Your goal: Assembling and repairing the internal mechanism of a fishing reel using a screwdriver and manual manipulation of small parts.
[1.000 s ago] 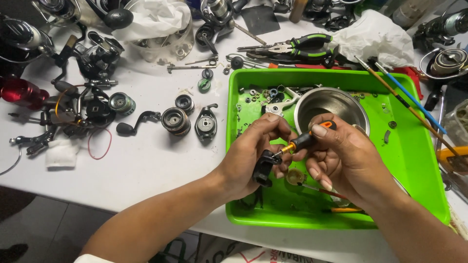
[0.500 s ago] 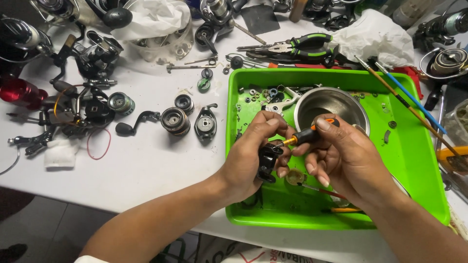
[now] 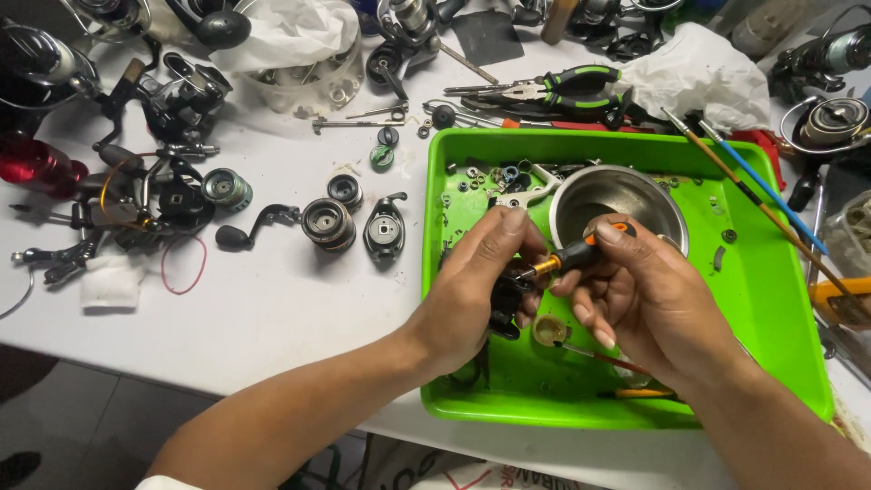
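Fingers of the right hand [image 3: 649, 299] pinch a small black-and-orange screwdriver [image 3: 576, 257], its tip set against the dark reel part [image 3: 506, 304] that the left hand [image 3: 476, 290] grips above the green tray [image 3: 771, 299]. Over the last second the driver has lifted slightly and tilted flatter, its handle now nearer the steel bowl [image 3: 617, 204] (the part itself has barely moved). That suggests the tip is seated on a fastener, though the fastener itself is hidden.

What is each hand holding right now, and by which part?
The right hand holds a small screwdriver by its black-and-orange handle. The left hand grips a dark reel part around its body.
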